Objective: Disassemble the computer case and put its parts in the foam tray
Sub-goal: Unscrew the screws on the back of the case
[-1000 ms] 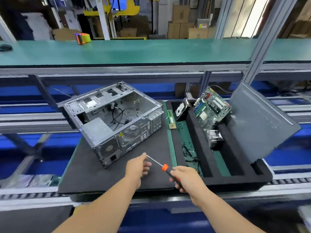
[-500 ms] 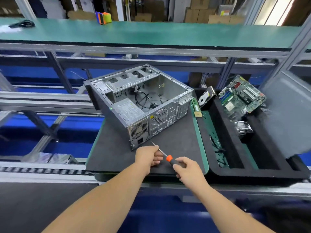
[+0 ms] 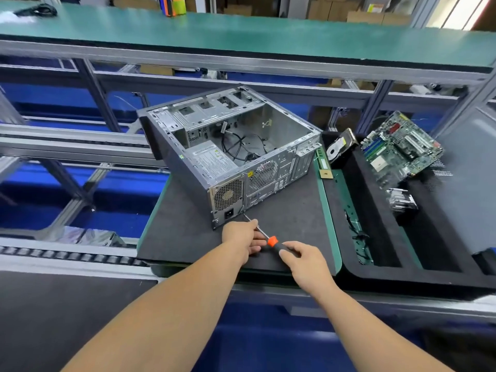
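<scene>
Computer case (image 3: pixel 236 157) lies open on its side on the dark mat (image 3: pixel 182 237), rear panel turned to the near edge — probably so the power supply (image 3: pixel 228 196) screws can be reached. Left hand (image 3: pixel 241 237) pinches the screwdriver (image 3: pixel 264 235) shaft to guide the tip toward that panel; right hand (image 3: pixel 303 260) is curled round the handle. Foam tray (image 3: pixel 375 275), at the right, already holds the hard drive (image 3: pixel 339 150) and motherboard (image 3: pixel 397 151).

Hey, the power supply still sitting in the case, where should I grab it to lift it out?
Probably from above, through the open side of the computer case. The power supply lies flat in the near corner, label up; take its inner edges, since case walls cover its outer sides. Check its screws first.
</scene>
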